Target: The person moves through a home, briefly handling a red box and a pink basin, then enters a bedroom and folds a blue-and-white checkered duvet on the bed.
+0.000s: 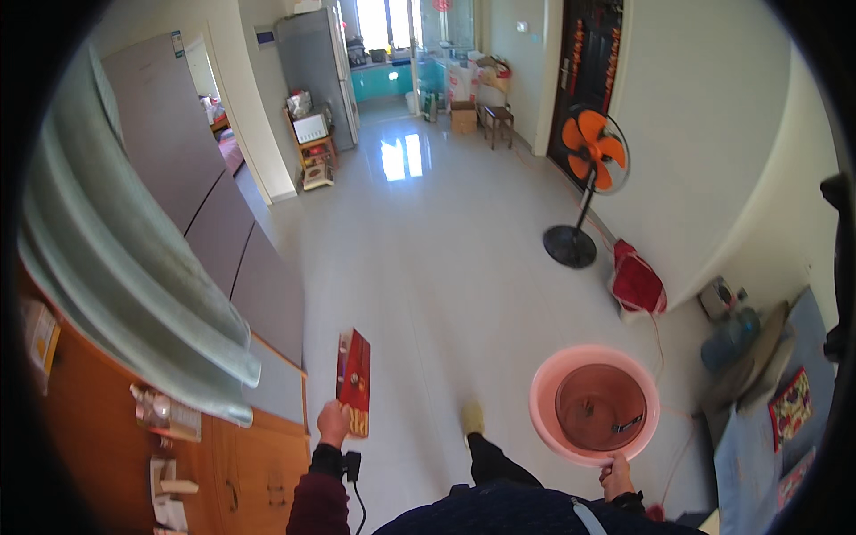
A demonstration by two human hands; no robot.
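My left hand (334,422) grips the near end of a long red box (354,381) with printed gold lettering, which points away from me above the floor. On the other side, my right hand (616,477) holds the near rim of a pink plastic basin (545,408). Brownish-red liquid or a brownish-red inner bottom shows inside it; I cannot tell which. A small dark strip-like object (628,424) and a small brownish piece (588,407) lie in the basin. Between my hands, one yellowish shoe (473,419) is on the floor.
A standing fan (594,150) with orange blades is ahead to the right, near a red cloth bundle (637,277) and a cord on the floor (428,267). A wooden cabinet (247,468) and a hanging curtain (147,267) line the left. A water jug (729,340) stands at right.
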